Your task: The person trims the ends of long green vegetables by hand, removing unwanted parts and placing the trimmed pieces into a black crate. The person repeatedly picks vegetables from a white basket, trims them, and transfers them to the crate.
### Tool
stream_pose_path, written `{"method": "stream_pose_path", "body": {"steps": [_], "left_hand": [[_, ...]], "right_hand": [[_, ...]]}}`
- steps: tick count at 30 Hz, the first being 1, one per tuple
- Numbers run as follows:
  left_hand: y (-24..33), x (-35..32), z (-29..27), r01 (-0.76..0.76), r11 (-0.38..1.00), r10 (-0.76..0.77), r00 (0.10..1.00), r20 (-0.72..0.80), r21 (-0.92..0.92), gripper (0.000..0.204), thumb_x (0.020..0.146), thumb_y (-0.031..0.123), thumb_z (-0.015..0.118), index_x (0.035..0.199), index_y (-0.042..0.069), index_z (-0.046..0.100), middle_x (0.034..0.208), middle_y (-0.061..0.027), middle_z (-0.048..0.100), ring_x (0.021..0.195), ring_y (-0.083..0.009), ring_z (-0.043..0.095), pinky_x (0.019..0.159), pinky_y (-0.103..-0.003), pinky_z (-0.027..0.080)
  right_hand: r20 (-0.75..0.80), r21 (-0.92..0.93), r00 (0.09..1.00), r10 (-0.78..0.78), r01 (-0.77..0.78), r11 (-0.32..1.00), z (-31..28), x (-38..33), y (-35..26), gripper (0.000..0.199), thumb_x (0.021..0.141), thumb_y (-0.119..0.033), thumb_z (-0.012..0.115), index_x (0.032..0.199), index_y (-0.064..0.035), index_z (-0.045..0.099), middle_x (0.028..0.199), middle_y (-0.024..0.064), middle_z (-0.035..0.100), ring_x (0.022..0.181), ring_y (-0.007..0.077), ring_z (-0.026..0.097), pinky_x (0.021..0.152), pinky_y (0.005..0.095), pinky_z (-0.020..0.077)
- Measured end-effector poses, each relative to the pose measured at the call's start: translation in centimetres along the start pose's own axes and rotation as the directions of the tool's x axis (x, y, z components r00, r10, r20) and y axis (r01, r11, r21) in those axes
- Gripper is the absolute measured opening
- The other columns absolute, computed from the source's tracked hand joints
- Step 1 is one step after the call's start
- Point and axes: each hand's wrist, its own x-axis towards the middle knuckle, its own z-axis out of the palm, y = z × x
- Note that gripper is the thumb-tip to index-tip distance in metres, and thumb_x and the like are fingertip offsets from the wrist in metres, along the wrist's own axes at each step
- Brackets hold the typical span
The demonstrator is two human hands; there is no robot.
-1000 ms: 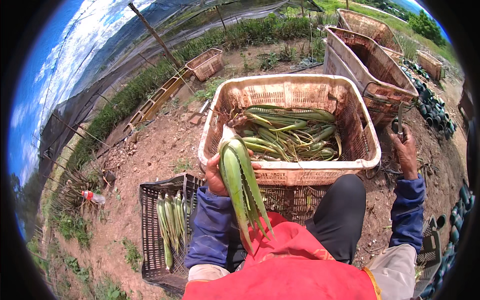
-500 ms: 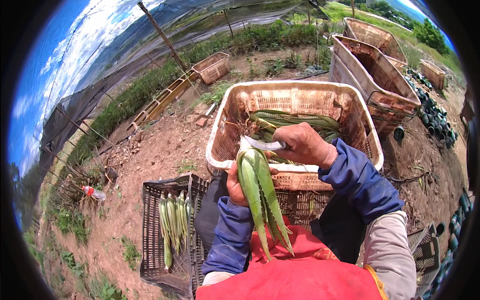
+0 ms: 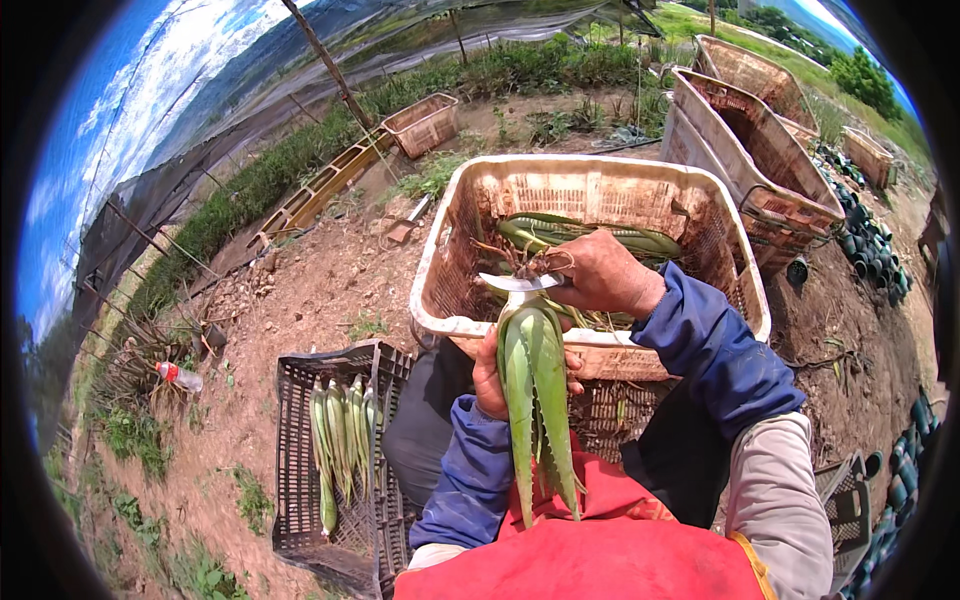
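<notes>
My left fingers (image 3: 486, 365) grip the aloe (image 3: 532, 365) by the white-rimmed crate (image 3: 600, 185)'s near edge; my right fingers (image 3: 572, 268) clamp the knife (image 3: 522, 282). I'd slice level, away from my left fingers.

at near edge of middle crate (image 3: 590, 190), left of its centre: aloe plant (image 3: 533, 360), with knife (image 3: 520, 284) across its root end. inside, toward far edge: more aloe (image 3: 640, 242). off near left corner, on ground: side crate (image 3: 283, 455) with leaves (image 3: 343, 430) in it; farther left, bottle (image 3: 180, 377). beyond far right corner: stacked crates (image 3: 700, 155), pots (image 3: 868, 235) to their right. behind far left corner: lone crate (image 3: 425, 128).
</notes>
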Motion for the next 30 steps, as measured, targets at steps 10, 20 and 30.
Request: {"method": "stream_pose_path", "body": {"steps": [10,20,30], "left_hand": [[-0.2,0.4,-0.3,-0.034,0.997,0.031,0.999,-0.04,-0.07,0.068,0.105,0.055,0.04,0.15,0.005,0.038,0.143,-0.0271,0.044,0.097,-0.0462,0.066,0.057,-0.051,0.062],[1.6,-0.3,-0.8,-0.127,0.972,0.147,0.985,-0.086,0.198,0.074,0.097,0.05,0.052,0.152,0.002,0.038,0.144,-0.0275,0.05,0.122,-0.0503,0.058,0.095,-0.066,0.054],[6.2,-6.2,-3.1,-0.34,0.932,0.361,0.901,-0.242,0.125,0.069,0.105,0.049,0.047,0.155,0.003,0.036,0.149,-0.023,0.05,0.127,-0.0428,0.057,0.106,-0.056,0.051]], "right_hand": [[-0.228,0.097,0.741,0.632,-0.628,0.772,-0.2,1.1,7.6,0.022,0.091,-0.025,0.065,0.085,-0.0039,0.065,0.07,0.0181,0.066,0.07,0.0343,0.069,0.064,0.0469,0.0532],[-0.133,0.69,0.572,0.81,-0.534,0.49,-1.3,-2.9,10.5,0.051,0.093,-0.032,0.074,0.125,0.0,0.051,0.064,0.0017,0.052,0.041,0.0099,0.044,0.036,0.0268,0.0328],[-0.393,0.83,0.089,0.915,-0.394,0.395,-10.8,-25.8,16.6,0.02,0.097,-0.021,0.069,0.112,-0.0091,0.061,0.079,-0.0034,0.059,0.056,0.0069,0.052,0.049,0.0218,0.0426]]}}
